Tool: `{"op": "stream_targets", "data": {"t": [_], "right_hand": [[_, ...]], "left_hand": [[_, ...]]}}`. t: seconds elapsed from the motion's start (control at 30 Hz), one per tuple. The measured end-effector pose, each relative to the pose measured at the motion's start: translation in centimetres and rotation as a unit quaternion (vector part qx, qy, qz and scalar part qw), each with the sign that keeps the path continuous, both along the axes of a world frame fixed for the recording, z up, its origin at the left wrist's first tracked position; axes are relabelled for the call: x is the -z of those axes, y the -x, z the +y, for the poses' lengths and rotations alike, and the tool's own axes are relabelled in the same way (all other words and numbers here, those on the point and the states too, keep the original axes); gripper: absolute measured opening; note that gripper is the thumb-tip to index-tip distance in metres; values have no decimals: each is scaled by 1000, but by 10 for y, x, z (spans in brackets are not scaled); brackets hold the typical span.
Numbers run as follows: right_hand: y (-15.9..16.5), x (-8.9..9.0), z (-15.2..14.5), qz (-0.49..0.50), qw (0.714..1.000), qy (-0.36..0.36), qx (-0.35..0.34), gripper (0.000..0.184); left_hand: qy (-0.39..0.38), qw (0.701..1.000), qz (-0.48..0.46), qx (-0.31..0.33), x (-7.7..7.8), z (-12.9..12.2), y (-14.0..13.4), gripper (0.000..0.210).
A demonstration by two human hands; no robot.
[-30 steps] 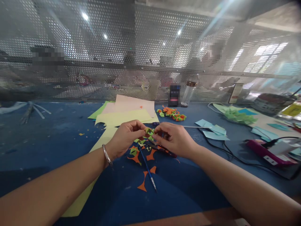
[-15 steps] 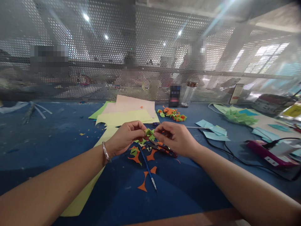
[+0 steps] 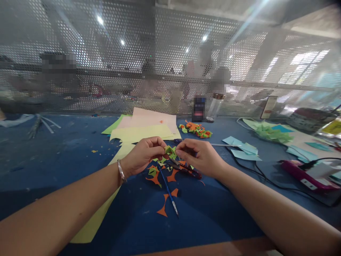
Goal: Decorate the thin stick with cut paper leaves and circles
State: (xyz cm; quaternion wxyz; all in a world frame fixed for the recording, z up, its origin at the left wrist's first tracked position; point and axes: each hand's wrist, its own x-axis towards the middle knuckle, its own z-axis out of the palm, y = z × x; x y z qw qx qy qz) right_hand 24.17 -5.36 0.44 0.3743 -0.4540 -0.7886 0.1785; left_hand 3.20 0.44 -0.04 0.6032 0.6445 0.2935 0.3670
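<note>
Between my hands is a small folded green paper piece (image 3: 169, 150). The fingertips of my left hand (image 3: 146, 153) are pinched on its left side. My right hand (image 3: 198, 156) is closed at its right edge, thumb and fingers together; its exact grip is partly hidden. Below them lie scissors (image 3: 186, 169) with dark red handles, partly under my right hand. A blue paintbrush (image 3: 168, 190) points toward me. Orange paper scraps (image 3: 163, 208) and green scraps (image 3: 152, 172) surround it on the blue table.
Yellow and pink paper sheets (image 3: 153, 118) lie behind my left hand. Past my right hand is a pile of orange and green paper pieces (image 3: 196, 128). Rightward are light blue papers (image 3: 243, 147), cables and a purple power strip (image 3: 306, 174). A glass bottle (image 3: 214, 108) stands by the mesh screen.
The view has shifted very slightly. Both hands stay in nearly the same place around the green paper piece, with only tiny finger movement.
</note>
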Motion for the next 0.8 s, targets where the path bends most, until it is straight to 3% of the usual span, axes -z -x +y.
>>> {"op": "stream_targets", "data": {"t": [0.8], "right_hand": [[-2, 1, 1, -38, 998, -57, -5, 15]], "left_hand": [[-11, 999, 6, 30, 1, 4, 3, 6]]}}
